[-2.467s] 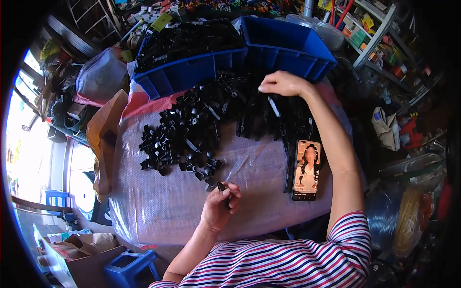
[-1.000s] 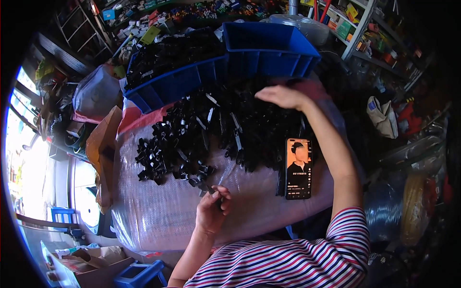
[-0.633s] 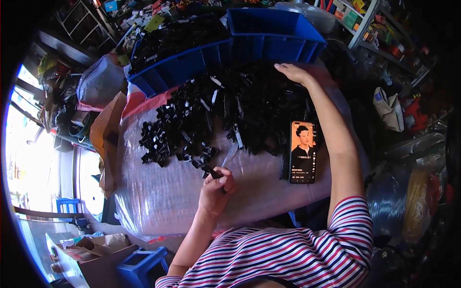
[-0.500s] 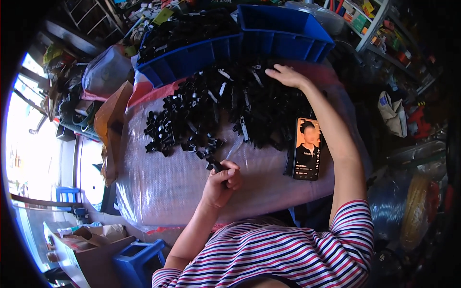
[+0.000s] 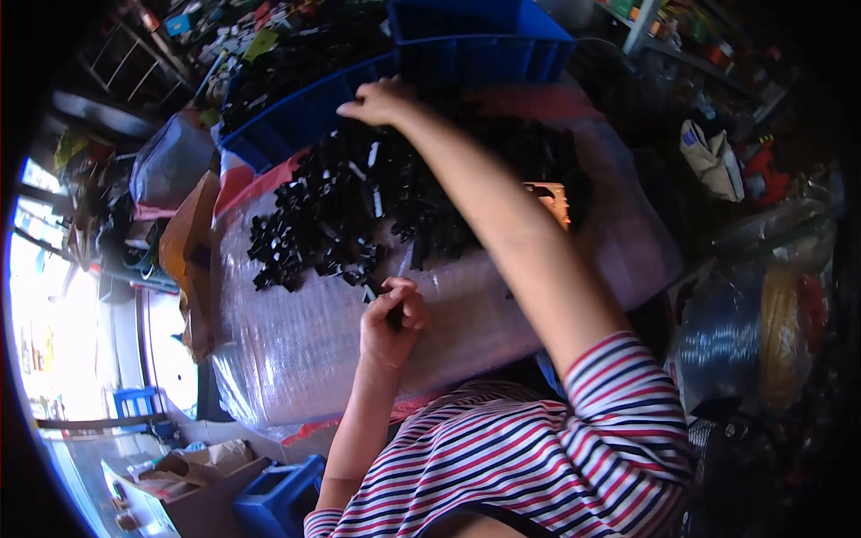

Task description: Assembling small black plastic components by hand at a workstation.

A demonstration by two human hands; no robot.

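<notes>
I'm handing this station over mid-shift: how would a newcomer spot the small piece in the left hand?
Start at the bubble-wrap-covered table and its heap of small black plastic parts. Just below the heap's near edge, the left hand is closed around one small black plastic part. It alone is lifted clear of the heap.

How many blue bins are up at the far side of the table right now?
2. One blue bin, full of black parts, sits far left by the right hand. The other blue bin is far centre-right; its contents are hidden. More may lie outside the view.

You're in a cluttered workshop. Your bench (image 5: 296, 359) is wrapped in bubble plastic, heaped with black plastic parts (image 5: 359, 206). Blue bins (image 5: 475, 45) and shelving (image 5: 691, 36) surround it.
</notes>
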